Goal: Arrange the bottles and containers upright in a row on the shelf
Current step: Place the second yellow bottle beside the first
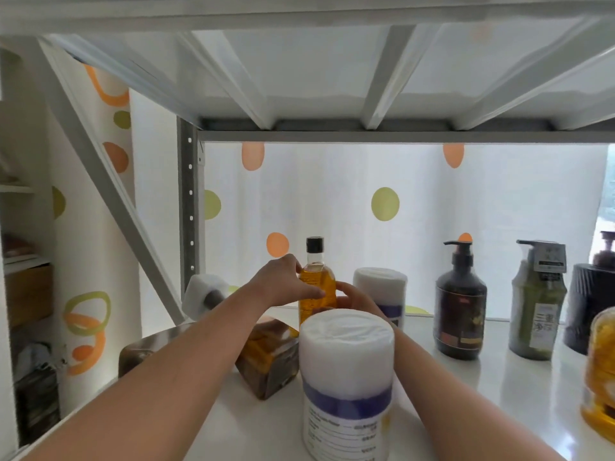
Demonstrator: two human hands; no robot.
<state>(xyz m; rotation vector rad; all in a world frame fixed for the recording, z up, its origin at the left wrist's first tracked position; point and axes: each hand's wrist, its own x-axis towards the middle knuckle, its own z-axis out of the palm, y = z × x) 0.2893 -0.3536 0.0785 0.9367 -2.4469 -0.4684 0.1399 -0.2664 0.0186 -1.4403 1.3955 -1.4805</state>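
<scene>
A slim bottle of amber liquid with a black cap [316, 277] stands upright at the back of the white shelf [466, 387]. My left hand [286, 282] grips its left side and my right hand [352, 297] holds its right side low down. A white tub with a purple band [346, 380] stands upright in front and hides part of my right hand. Behind it stands a second white tub [382, 291]. An amber square container [269, 357] lies on its side under my left forearm. A white-topped brown bottle [206, 299] lies tipped at the left.
Upright along the back right stand a dark pump bottle [461, 307], a green pump bottle [537, 307] and a black ribbed container [589, 304]. A yellow jar [602, 371] sits at the right edge. The upper shelf hangs low overhead. A metal post [189, 207] stands at the left.
</scene>
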